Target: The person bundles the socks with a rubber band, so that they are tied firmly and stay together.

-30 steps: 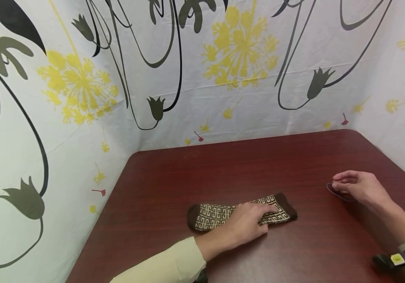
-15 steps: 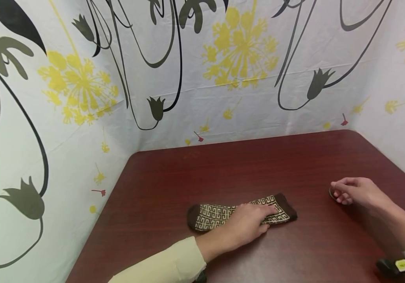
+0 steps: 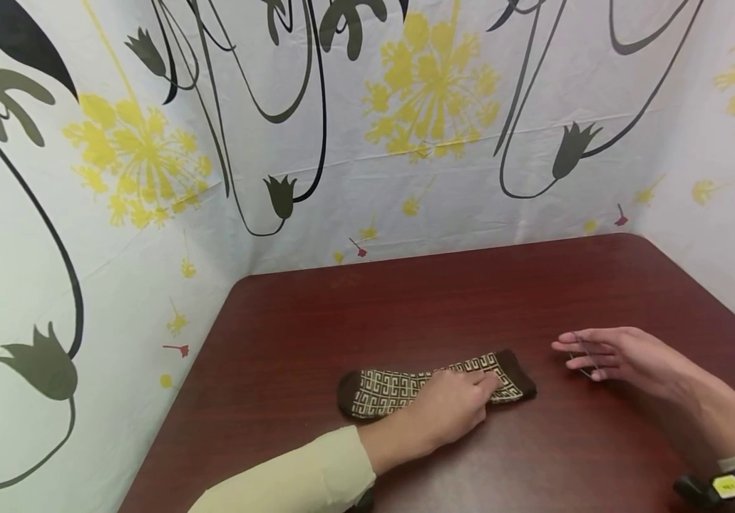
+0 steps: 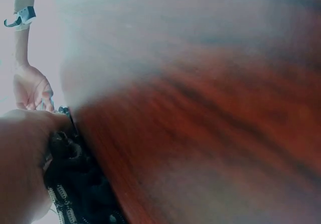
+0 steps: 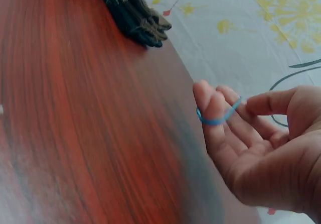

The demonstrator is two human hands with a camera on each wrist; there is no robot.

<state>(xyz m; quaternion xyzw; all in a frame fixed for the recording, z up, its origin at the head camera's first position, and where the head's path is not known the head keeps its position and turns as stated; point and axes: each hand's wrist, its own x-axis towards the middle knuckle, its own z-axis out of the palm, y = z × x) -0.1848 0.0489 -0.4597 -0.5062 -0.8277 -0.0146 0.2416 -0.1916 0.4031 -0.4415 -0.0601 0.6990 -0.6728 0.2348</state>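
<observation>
A laid-together pair of socks, brown with a cream geometric pattern, lies across the table. My left hand grips it near the right end, thumb beside the index finger; its underside is hidden. In the right wrist view the socks show several dark fabric layers at their end. Just right of them, my right hand is raised with fingers spread and palm turned toward the socks. Around its fingertips runs a thin blue rubber band, stretched toward the thumb.
The dark red wooden table has rounded back corners. White cloth with yellow and grey flower prints hangs along its back and both sides. A black device with a yellow label sits on the right wrist.
My right hand has moved left toward the socks, its fingers going from pinched together to spread with the band around them. The left thumb has drawn in beside the index finger; the socks stay put.
</observation>
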